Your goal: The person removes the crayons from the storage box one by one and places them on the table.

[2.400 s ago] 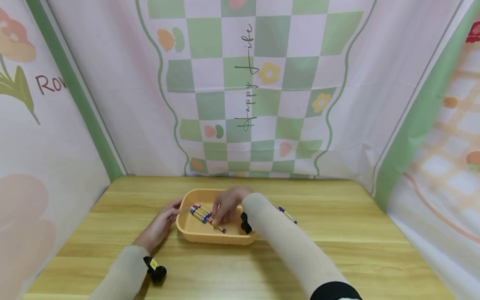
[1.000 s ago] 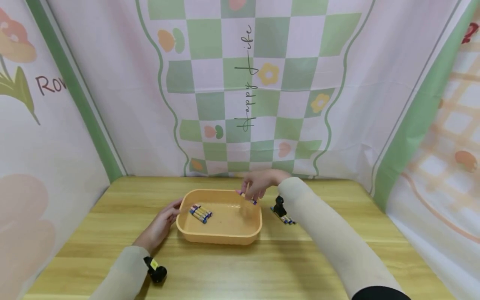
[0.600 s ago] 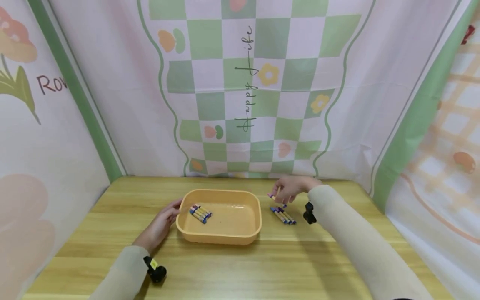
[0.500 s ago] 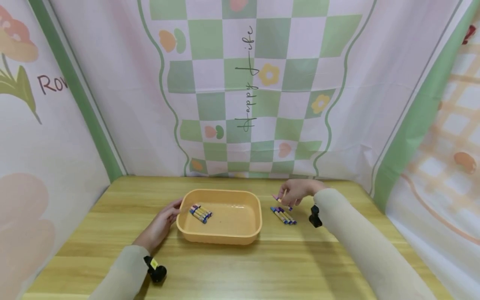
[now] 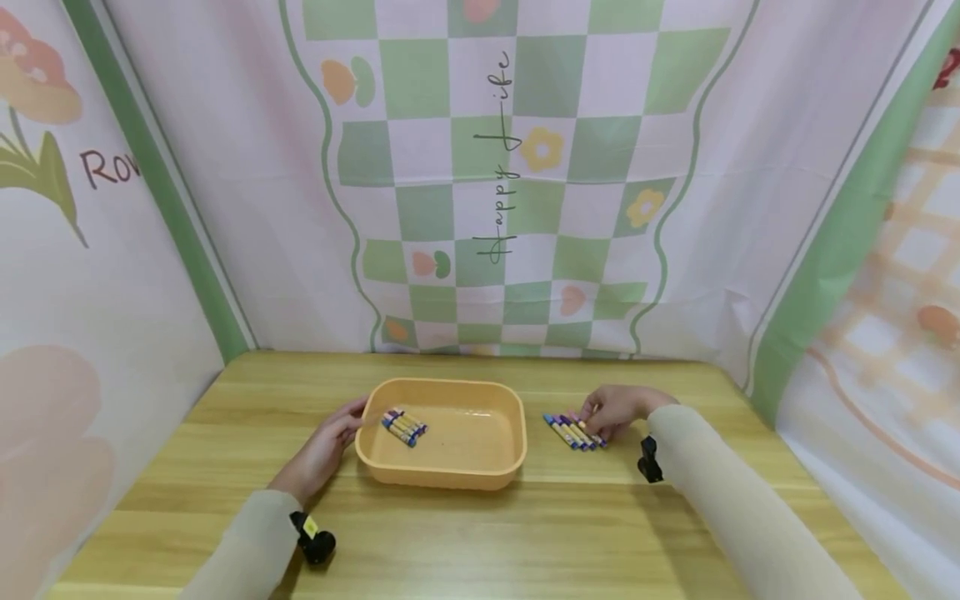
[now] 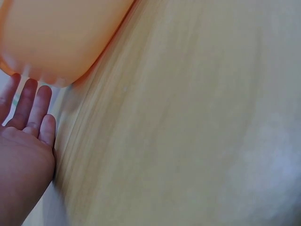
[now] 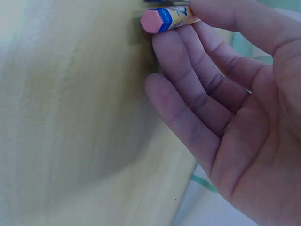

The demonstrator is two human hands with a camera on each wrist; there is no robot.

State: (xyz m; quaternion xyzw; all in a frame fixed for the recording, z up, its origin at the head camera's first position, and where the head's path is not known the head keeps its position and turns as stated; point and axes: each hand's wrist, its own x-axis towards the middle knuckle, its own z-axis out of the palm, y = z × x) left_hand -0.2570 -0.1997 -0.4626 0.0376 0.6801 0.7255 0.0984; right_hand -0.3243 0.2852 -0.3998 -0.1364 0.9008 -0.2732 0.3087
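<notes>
The right hand [image 5: 617, 409] pinches a pink-tipped crayon [image 7: 162, 20], blue and yellow in its wrapper, between thumb and fingers, low against the row of crayons [image 5: 574, 432] near the table's [image 5: 525, 533] right edge. The left hand [image 5: 324, 450] lies relaxed and spread, fingertips at the orange tray's [image 5: 442, 475] left rim.

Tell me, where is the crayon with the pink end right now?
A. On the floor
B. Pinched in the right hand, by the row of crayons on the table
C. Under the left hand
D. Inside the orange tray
B: the right wrist view shows the right hand pinching the pink-ended crayon, and the head view puts that hand at the row of crayons on the table, outside the tray.
</notes>
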